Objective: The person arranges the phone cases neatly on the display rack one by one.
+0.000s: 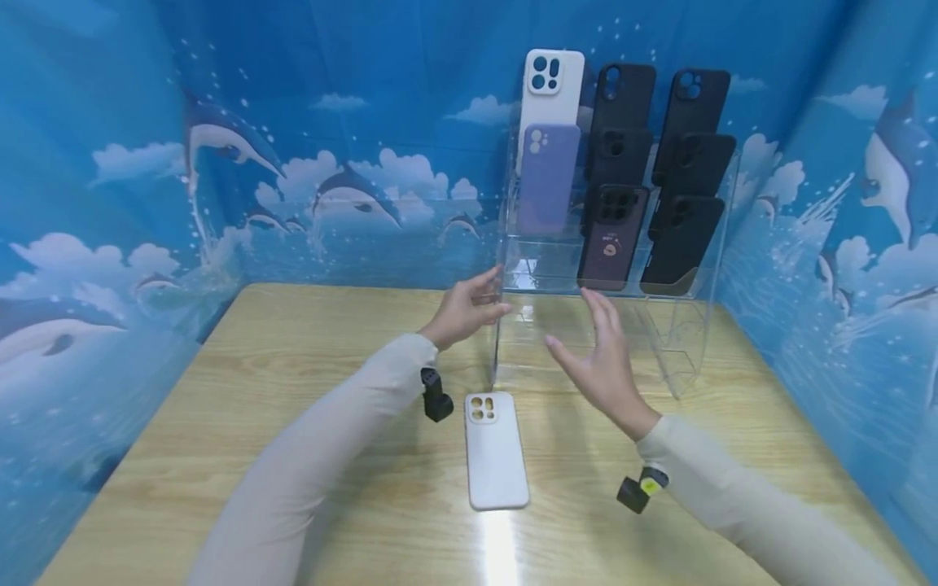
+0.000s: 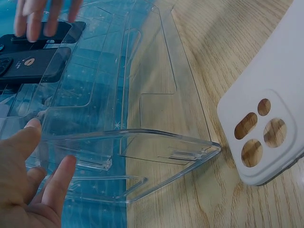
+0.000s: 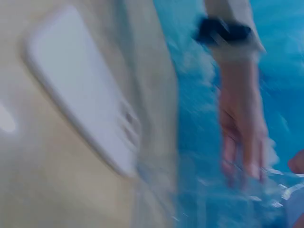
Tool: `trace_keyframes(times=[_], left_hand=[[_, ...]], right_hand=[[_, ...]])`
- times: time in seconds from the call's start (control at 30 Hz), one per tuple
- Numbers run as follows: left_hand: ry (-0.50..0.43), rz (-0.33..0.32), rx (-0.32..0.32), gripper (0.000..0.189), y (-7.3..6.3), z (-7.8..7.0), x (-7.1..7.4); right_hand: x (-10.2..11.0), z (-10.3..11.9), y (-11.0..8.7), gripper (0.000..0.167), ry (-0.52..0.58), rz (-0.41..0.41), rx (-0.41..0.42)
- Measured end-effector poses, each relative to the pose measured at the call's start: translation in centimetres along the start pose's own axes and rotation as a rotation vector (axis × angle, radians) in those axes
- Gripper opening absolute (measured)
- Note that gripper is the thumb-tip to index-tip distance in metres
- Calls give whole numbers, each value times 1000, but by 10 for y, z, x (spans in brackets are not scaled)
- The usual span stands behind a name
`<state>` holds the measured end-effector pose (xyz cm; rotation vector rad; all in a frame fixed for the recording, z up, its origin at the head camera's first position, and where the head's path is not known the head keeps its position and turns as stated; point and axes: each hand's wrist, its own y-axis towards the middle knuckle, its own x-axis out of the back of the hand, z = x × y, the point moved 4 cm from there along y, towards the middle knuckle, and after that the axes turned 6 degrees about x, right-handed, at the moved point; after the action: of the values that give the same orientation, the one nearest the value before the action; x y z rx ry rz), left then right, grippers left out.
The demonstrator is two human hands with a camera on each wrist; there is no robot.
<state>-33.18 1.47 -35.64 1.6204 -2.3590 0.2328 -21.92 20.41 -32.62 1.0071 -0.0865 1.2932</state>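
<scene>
A clear plastic display stand (image 1: 542, 281) holds phone cases on its tiers. At its left side panel my left hand (image 1: 465, 309) has its fingers extended, touching or very close to the edge. My right hand (image 1: 604, 366) is spread in front of the stand, thumb apart from the fingers, holding nothing. Between my forearms a white phone case (image 1: 497, 456) lies flat on the table, its camera cutouts toward the stand. The left column carries another white case (image 1: 551, 102) above a lavender case (image 1: 548, 175). A dark purple case (image 1: 611, 248) stands lowest in the middle column.
Black cases fill the right column, with a black case (image 1: 681, 252) lowest; two more stand above the dark purple one. The wooden table (image 1: 315, 325) is bordered by blue dolphin-print curtains (image 1: 366, 146) behind and at both sides. The right wrist view is blurred.
</scene>
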Motion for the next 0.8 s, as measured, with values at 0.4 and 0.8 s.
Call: trace_keyframes(times=[0.4,0.8], left_hand=[[-17,9,-17,72,-2,-1,0],[-30,16,-13,72,0,1,0]], right_hand=[[-64,-8,-77,79,60,335,-171],[-100,-18,-92,86,63,461,-162]])
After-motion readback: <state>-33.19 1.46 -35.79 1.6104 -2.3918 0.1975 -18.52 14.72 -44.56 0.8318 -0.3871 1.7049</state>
